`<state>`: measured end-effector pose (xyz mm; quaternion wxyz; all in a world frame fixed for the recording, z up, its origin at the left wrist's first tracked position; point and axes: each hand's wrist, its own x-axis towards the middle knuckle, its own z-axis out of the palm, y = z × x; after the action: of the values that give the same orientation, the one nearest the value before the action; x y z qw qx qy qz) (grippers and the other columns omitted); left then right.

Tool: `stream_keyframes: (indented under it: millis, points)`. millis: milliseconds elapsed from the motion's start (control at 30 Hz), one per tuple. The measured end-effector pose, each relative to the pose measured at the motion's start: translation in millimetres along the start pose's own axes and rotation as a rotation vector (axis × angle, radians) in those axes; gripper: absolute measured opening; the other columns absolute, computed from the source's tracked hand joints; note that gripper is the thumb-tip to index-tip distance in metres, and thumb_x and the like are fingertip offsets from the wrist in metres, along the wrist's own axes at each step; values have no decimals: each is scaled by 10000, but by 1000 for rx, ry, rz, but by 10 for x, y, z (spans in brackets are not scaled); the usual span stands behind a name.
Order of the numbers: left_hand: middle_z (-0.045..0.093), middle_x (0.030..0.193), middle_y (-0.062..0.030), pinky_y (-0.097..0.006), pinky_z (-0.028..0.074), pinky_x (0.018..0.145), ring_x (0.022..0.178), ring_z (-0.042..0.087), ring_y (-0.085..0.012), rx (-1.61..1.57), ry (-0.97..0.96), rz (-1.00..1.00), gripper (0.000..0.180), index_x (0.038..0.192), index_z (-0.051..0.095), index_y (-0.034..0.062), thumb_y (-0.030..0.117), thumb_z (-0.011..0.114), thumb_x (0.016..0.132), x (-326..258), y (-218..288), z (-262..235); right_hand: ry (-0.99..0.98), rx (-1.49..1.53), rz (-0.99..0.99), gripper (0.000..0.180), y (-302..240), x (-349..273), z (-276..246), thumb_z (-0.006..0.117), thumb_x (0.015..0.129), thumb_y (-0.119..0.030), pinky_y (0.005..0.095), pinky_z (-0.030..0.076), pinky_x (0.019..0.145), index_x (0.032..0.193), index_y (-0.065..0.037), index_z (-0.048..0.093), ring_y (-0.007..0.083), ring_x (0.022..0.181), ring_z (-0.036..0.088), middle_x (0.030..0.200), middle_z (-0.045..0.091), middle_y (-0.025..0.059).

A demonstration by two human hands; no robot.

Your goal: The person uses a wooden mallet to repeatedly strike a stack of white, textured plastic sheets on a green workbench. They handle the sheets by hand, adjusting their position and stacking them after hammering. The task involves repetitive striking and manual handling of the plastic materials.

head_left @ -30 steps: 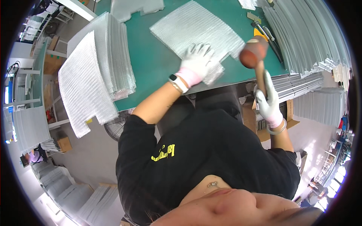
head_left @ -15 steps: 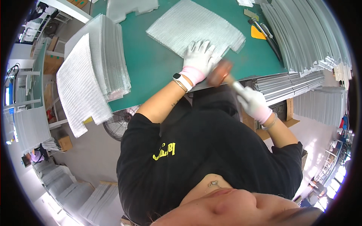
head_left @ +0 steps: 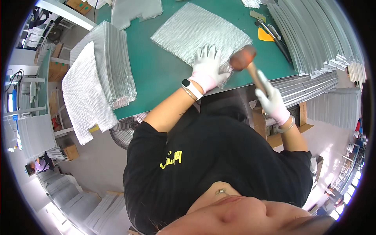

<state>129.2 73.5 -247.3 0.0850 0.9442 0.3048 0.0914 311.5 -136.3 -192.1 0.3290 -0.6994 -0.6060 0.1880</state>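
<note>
A silvery mesh sheet (head_left: 197, 29) lies on the green table (head_left: 156, 74). My left hand (head_left: 208, 67), in a white glove with a pink cuff, rests flat on the sheet's near part, fingers spread. In my right hand (head_left: 272, 102), gloved the same way, is a mallet (head_left: 243, 58) with a reddish-brown head and a wooden handle. The mallet head is over the sheet's right near edge, slightly blurred; whether it touches the sheet I cannot tell.
Stacked mesh sheets (head_left: 117, 66) stand at the table's left edge, one overhanging it. Long metal strips (head_left: 313, 39) are piled at the right. A black-handled hammer (head_left: 276, 41) lies beside a yellow piece (head_left: 265, 35). Another mesh sheet (head_left: 131, 11) lies at the back. A fan (head_left: 127, 131) stands below.
The mallet has moved up and to the right, off the near table edge. My right hand has shifted slightly right. The left hand stays on the sheet, its thumb now spread outward.
</note>
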Motion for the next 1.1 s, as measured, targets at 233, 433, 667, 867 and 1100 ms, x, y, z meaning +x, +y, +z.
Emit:
stream_keyframes:
  millis: [233,433,667,867,1100]
  points:
    - [370,1542,-302,-673,167,1181,1427,303,-565,15,-20,81,622,1495,458,285,458,617,919,-88,113,-10,139,548,517,628,3,3,-29,568,1002,-85,216,451,658,1594,-133,366,55,682,456,879,584,-28]
    - [434,1499,-294,-661,218,1173,1400,357,-552,-94,-134,246,440,1325,633,225,379,631,914,-535,-255,-313,109,423,451,630,136,9,-171,584,984,-105,248,469,684,1582,-118,386,84,698,485,890,607,31]
    - [638,1290,-125,-599,258,1187,1353,454,-438,-126,-155,17,285,784,755,65,332,706,871,-985,-1059,-868,-126,71,203,643,382,204,-483,624,916,-114,358,499,942,1527,-50,433,331,928,689,1212,673,260]
    - [611,1351,-162,-560,238,1198,1383,455,-333,-28,174,20,366,1187,703,102,369,579,970,28,-962,-865,-154,50,-100,663,355,1074,-669,658,910,-174,382,517,913,1523,-46,438,339,914,694,1135,704,231]
    - [425,1568,-142,-562,230,1208,1456,370,-369,107,66,-26,515,1478,481,130,319,472,999,778,-1005,89,-151,-352,-430,605,1027,2073,-152,600,983,-272,431,546,835,1555,-217,412,369,868,684,1009,700,196]
